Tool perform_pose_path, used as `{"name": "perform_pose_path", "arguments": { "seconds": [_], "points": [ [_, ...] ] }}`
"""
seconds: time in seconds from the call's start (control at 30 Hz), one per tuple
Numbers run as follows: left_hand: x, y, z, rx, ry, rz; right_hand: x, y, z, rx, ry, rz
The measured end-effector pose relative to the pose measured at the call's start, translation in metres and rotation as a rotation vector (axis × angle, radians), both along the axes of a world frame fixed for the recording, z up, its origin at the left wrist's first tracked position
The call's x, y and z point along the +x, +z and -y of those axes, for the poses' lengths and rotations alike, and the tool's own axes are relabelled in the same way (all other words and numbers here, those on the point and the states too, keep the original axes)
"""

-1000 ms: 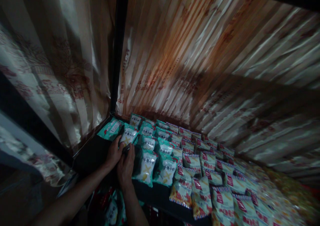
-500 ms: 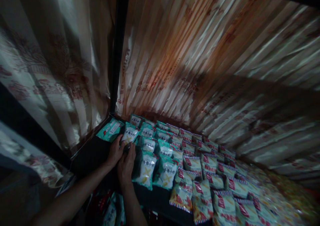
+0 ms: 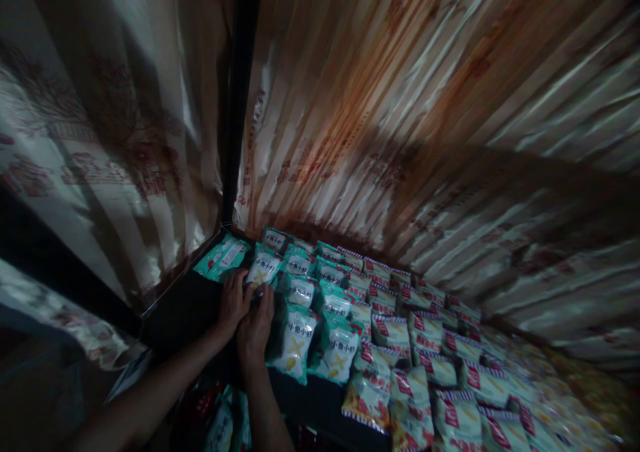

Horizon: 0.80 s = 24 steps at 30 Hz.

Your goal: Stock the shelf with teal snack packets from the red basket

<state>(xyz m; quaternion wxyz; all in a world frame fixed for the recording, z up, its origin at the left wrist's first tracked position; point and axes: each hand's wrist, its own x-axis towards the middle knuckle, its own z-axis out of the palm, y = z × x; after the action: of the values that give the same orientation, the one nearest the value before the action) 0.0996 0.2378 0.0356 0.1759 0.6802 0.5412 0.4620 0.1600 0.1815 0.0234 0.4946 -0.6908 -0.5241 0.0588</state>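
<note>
In the head view, a green-and-white snack bag leans on the dark shelf, near the left end of a group of matching bags. My left hand is closed at its lower left corner, fingers curled against the wrapper. Beside it, my right hand grips the lower right edge, and the two hands almost touch. The fingers partly hide the bag's bottom. Further left, another green bag lies flat with its printed back up. To the right, several green bags stand in rows.
Rows of cream snack bags with striped edges fill the shelf to the right. Beyond them lie clear-wrapped packets. A dark post rises at the corner between printed curtains. More green bags sit below the shelf edge.
The view has shifted slightly, so the shelf goods appear a little further right and lower. Both hands stay at the same bag, with hardly any movement.
</note>
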Motion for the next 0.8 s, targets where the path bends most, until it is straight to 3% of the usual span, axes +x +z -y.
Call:
{"name": "perform_pose_path", "arguments": {
  "seconds": [0.3,0.8],
  "points": [
    [-0.0023,0.0068,0.0021,0.017,0.011,-0.115,0.0000,-0.0029,-0.0024,0.012,0.009,0.001],
    [-0.0024,0.0072,0.0007,-0.031,-0.054,-0.059,-0.0007,0.0020,-0.0053,0.015,0.007,0.003]
  ]
}}
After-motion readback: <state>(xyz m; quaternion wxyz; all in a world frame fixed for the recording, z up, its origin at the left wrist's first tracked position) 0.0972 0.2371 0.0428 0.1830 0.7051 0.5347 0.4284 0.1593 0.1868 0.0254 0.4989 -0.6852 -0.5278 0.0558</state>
